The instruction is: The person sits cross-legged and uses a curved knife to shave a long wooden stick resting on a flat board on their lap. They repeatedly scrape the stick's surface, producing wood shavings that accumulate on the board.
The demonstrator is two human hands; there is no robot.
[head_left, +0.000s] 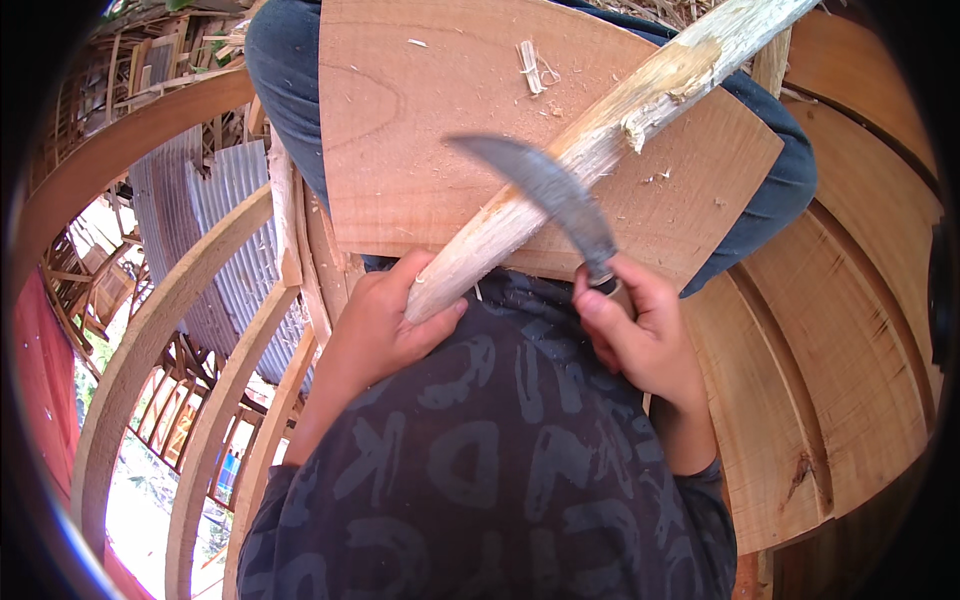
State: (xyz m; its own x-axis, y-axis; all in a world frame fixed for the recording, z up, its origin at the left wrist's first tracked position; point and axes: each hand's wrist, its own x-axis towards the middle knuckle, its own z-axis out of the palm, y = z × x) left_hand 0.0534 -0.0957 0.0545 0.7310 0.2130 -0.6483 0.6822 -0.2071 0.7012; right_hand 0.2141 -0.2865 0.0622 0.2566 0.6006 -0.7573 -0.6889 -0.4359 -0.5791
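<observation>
My left hand (385, 325) was clamped around the near end of a pale wooden stick (590, 150), which lay slantwise across a flat board (400, 150) resting on my lap. My right hand (640, 335) was closed on the handle of a curved knife (550, 195), its blade laid against the stick's near side, with shavings (535, 68) scattered on the board.

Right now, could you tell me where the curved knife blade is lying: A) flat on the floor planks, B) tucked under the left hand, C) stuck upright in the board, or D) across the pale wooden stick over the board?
D: the curved knife blade, held by the right hand, crosses the pale wooden stick that the left hand grips above the board.
</observation>
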